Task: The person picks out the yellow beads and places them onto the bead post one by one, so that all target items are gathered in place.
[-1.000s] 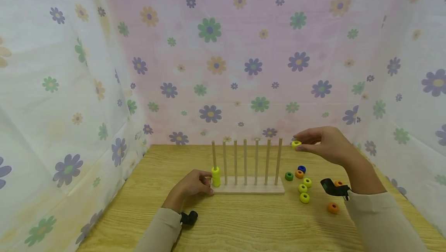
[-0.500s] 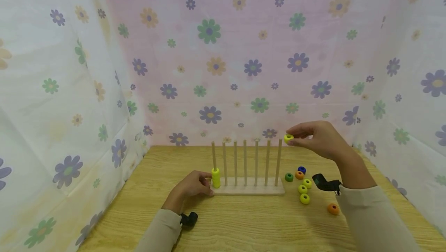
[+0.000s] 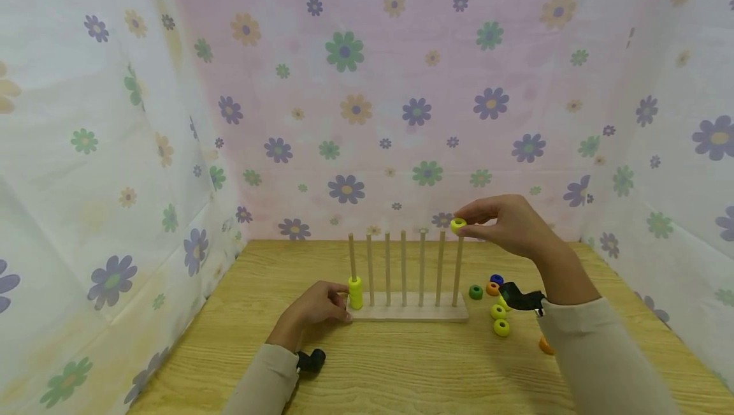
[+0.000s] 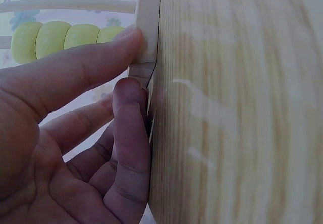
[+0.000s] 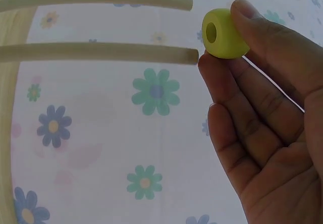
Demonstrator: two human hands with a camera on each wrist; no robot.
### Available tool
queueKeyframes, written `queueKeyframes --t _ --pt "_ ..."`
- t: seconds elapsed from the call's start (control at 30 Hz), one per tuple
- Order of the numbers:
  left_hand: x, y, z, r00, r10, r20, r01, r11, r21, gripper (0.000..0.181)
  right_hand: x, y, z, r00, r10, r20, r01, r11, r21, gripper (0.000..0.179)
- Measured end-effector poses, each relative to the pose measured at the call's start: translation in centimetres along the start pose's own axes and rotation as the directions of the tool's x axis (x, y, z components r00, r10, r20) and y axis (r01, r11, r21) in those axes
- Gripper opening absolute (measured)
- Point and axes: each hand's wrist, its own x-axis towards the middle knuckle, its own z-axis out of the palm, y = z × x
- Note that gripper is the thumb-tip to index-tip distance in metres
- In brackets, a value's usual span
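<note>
A wooden peg rack (image 3: pixel 408 315) with a row of upright pegs stands on the table. On its leftmost peg is a stack of yellow beads (image 3: pixel 355 293), also visible in the left wrist view. My left hand (image 3: pixel 317 303) grips the left end of the base, thumb and fingers at its edges. My right hand (image 3: pixel 507 227) pinches one yellow bead (image 5: pixel 224 35) between thumb and fingers. In the head view this bead overlaps the top of the rightmost peg. The right wrist view shows its hole facing the pegs, just beyond their tips (image 5: pixel 189 56).
Right of the rack lie a green bead (image 3: pixel 475 292), a blue bead (image 3: pixel 496 279), an orange bead (image 3: pixel 492 289) and several yellow beads (image 3: pixel 501 327). The right sleeve partly covers another orange bead (image 3: pixel 546 345). Flowered cloth (image 3: pixel 395 83) encloses the table (image 3: pixel 401 370) behind and at both sides.
My right hand has carried the yellow bead leftward and slightly up, from right of the rack to the top of the rightmost peg. The left hand stays put on the base.
</note>
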Motion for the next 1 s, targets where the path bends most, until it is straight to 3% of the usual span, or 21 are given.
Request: queueKeyframes --t 0.57,1.0 --pt "-0.4 0.3 -0.2 1.000 -0.008 -0.002 0.008 1.000 -0.006 0.072 2.5 -2.2 2.3 0.997 -0.075 0.000 0.075 0.991 0.110 0.027" --pt "-0.1 0.2 0.0 1.000 -0.008 -0.001 0.008 1.000 -0.015 0.072 3.9 -4.0 4.2 0.999 -0.035 0.036 0.025 0.965 0.261 0.027"
